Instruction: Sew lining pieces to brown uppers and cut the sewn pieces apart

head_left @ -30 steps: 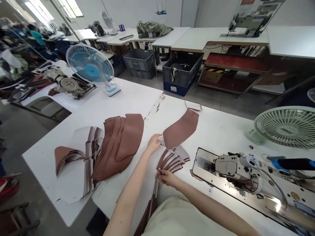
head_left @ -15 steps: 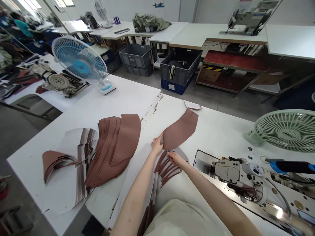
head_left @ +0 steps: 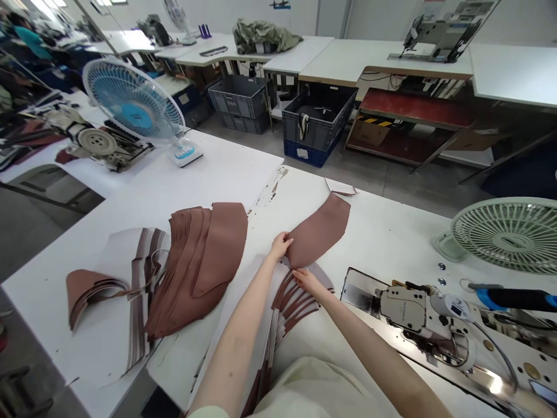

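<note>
A brown leather-like panel [head_left: 319, 232] lies on the white table in front of me. My left hand [head_left: 281, 246] is closed on its near left edge, thumb on top. At the panel's lower corner is my right hand [head_left: 306, 280], fingers pinched together; I cannot tell whether they grip the panel or the pieces below. Under both hands spreads a fanned stack of brown panels with pale backs [head_left: 296, 299], running down towards my lap. To the left, another overlapping pile of brown panels [head_left: 200, 261] sits beside a tied bundle turned pale side up [head_left: 126, 249].
A sewing machine [head_left: 404, 305] lies at my right, with a green fan [head_left: 509, 238] behind it. A blue and white fan [head_left: 137, 113] stands at the far left. A pale offcut [head_left: 342, 187] rests at the back edge. Grey crates [head_left: 319, 110] stand beyond the table.
My left hand has shifted slightly up the panel's edge, and its thumb now lies over the surface. The right hand has moved slightly left. The panel has barely moved.
</note>
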A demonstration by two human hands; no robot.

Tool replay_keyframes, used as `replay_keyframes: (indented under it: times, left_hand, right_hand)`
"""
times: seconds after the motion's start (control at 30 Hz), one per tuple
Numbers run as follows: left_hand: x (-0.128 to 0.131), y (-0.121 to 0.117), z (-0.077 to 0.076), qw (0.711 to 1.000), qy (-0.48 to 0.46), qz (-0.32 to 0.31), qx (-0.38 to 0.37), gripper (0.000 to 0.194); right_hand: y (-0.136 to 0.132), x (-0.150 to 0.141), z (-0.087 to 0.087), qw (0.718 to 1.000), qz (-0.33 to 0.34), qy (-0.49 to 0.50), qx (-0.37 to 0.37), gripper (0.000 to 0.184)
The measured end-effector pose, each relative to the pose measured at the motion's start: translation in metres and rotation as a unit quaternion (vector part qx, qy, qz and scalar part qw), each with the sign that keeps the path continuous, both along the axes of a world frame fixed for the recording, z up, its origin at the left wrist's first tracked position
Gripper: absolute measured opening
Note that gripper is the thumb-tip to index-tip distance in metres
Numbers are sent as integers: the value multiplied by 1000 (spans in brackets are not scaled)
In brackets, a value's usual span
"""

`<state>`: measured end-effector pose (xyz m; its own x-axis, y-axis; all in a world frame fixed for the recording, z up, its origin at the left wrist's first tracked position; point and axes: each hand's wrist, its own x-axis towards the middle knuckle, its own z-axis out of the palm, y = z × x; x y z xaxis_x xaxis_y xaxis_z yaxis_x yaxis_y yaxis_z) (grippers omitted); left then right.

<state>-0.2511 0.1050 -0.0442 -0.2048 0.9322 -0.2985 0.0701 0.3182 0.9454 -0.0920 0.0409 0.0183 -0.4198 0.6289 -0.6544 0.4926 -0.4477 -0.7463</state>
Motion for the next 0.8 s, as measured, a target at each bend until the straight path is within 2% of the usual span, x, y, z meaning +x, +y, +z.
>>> replay_keyframes:
  times: [0.27, 0.4, 0.6, 0.7, 0.8]
  left_hand:
    - [6, -1, 4, 1000, 7, 0, 24, 19]
    - [5, 3, 11, 999, 29, -7, 27, 20]
    - [9, 1, 15, 998, 59, -10, 31, 20]
    - [11, -1, 17, 997, 65, -7, 34, 18]
    - [13, -2, 22, 997, 56, -13, 48, 18]
  right_hand:
    - [-6, 5, -16, 994, 22, -65, 90, 31]
    - [-11, 10, -15, 978, 62, -125, 156, 32]
    - [-17, 14, -10, 969, 73, -155, 176, 31]
    - [-19, 14, -12, 979, 26, -129, 157, 29]
    - [-18, 14, -14, 996, -72, -37, 49, 28]
